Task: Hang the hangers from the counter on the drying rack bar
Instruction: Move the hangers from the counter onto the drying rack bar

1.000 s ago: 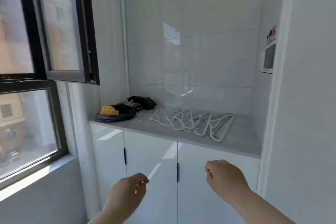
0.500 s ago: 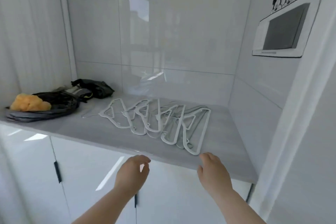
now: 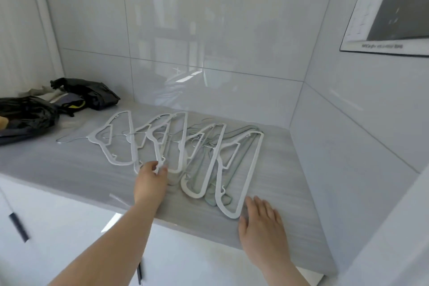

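Several white hangers [image 3: 178, 146] lie overlapping in a row on the grey counter [image 3: 69, 169], their wire hooks pointing left. My left hand [image 3: 151, 181] reaches over the counter's front edge and pinches the near end of a white hanger [image 3: 160, 146] in the middle of the row, between fingers and thumb. My right hand [image 3: 262, 223] rests flat on the counter with straight fingers, just right of the near end of the rightmost hanger [image 3: 250, 169] and touching it at most lightly. No drying rack bar is in view.
Black bags [image 3: 27, 116] with cloth items lie at the counter's left end. Glossy white tiled walls close the counter at the back and right, with a framed panel [image 3: 390, 14] on the right wall. White cabinet doors [image 3: 58, 227] with dark handles are below.
The view has come closer to the counter. Both hands rose from below its front edge onto it, the left taking the end of a hanger, the right flattening beside the rightmost one.
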`<state>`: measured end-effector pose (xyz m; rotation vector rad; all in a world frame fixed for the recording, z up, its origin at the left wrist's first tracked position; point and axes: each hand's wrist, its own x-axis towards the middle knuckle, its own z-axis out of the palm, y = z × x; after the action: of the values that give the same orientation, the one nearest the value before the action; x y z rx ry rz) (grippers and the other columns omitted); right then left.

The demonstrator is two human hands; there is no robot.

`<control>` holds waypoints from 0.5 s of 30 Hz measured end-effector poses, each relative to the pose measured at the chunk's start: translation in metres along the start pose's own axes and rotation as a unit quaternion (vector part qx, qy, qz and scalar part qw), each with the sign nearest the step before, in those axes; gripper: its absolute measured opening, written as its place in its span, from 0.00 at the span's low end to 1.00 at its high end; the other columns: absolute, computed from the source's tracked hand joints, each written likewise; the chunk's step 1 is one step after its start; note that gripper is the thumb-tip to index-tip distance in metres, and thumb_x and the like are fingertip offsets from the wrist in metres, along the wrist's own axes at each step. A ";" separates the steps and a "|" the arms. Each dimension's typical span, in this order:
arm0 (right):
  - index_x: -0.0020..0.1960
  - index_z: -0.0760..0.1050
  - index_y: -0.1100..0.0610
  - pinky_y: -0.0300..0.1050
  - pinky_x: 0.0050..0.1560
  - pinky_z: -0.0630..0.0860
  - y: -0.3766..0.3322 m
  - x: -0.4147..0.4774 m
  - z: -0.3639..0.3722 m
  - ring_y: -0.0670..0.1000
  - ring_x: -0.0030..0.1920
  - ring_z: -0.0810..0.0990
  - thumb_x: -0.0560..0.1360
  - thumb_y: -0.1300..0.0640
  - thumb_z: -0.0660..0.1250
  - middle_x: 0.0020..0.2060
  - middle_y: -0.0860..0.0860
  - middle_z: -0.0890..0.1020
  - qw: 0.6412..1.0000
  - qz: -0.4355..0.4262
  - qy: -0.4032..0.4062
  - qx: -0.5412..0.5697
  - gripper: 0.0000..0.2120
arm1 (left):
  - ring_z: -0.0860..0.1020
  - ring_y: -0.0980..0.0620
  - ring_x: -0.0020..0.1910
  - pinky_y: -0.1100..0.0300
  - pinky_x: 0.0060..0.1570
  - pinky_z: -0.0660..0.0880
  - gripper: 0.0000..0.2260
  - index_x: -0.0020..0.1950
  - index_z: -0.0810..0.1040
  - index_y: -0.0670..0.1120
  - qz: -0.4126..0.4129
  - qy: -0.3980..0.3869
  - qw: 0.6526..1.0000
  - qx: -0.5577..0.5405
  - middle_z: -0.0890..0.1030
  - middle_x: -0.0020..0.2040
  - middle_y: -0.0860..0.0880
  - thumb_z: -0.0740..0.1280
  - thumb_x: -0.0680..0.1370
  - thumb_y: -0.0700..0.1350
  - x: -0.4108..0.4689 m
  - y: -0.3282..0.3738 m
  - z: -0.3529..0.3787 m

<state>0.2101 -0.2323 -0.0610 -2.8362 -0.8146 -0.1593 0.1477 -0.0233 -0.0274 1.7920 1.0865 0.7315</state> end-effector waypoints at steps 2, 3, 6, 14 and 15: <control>0.45 0.83 0.57 0.52 0.38 0.80 0.000 0.002 0.000 0.55 0.41 0.85 0.65 0.51 0.53 0.41 0.53 0.85 1.000 -0.010 0.009 -0.001 0.23 | 0.72 0.42 0.62 0.51 0.58 0.68 0.21 0.66 0.68 0.42 -0.035 0.002 0.999 0.019 0.75 0.63 0.44 0.58 0.78 0.53 0.011 0.001 0.004; 0.47 0.83 0.57 0.53 0.39 0.80 0.000 0.002 0.000 0.55 0.41 0.85 0.65 0.51 0.53 0.41 0.53 0.85 1.000 -0.013 0.016 -0.003 0.23 | 0.72 0.42 0.62 0.51 0.58 0.68 0.22 0.65 0.69 0.42 -0.042 0.004 0.998 0.046 0.76 0.62 0.44 0.58 0.77 0.55 0.014 0.001 0.006; 0.49 0.82 0.57 0.53 0.40 0.80 0.002 0.003 0.000 0.55 0.42 0.85 0.67 0.49 0.53 0.42 0.53 0.85 0.999 -0.020 0.037 -0.002 0.23 | 0.72 0.42 0.61 0.50 0.58 0.69 0.24 0.63 0.71 0.43 -0.037 0.017 0.992 0.118 0.77 0.59 0.43 0.63 0.74 0.57 0.020 0.001 0.013; 0.46 0.83 0.54 0.53 0.41 0.81 0.001 0.001 -0.001 0.55 0.43 0.85 0.75 0.42 0.47 0.42 0.51 0.86 0.999 -0.018 0.029 0.011 0.28 | 0.75 0.41 0.55 0.53 0.52 0.70 0.18 0.60 0.75 0.42 -0.064 -0.022 0.987 0.149 0.79 0.55 0.40 0.65 0.74 0.51 0.030 0.000 0.011; 0.46 0.83 0.53 0.53 0.41 0.81 0.001 0.001 0.000 0.55 0.43 0.85 0.78 0.42 0.42 0.42 0.51 0.86 0.999 -0.017 0.028 0.015 0.32 | 0.75 0.40 0.53 0.53 0.52 0.71 0.17 0.58 0.76 0.41 -0.075 -0.038 0.985 0.154 0.79 0.53 0.40 0.65 0.74 0.50 0.035 0.002 0.010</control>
<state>0.2116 -0.2327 -0.0615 -2.7777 -0.8459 -0.2267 0.1715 0.0037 -0.0285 1.9505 1.3222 0.4184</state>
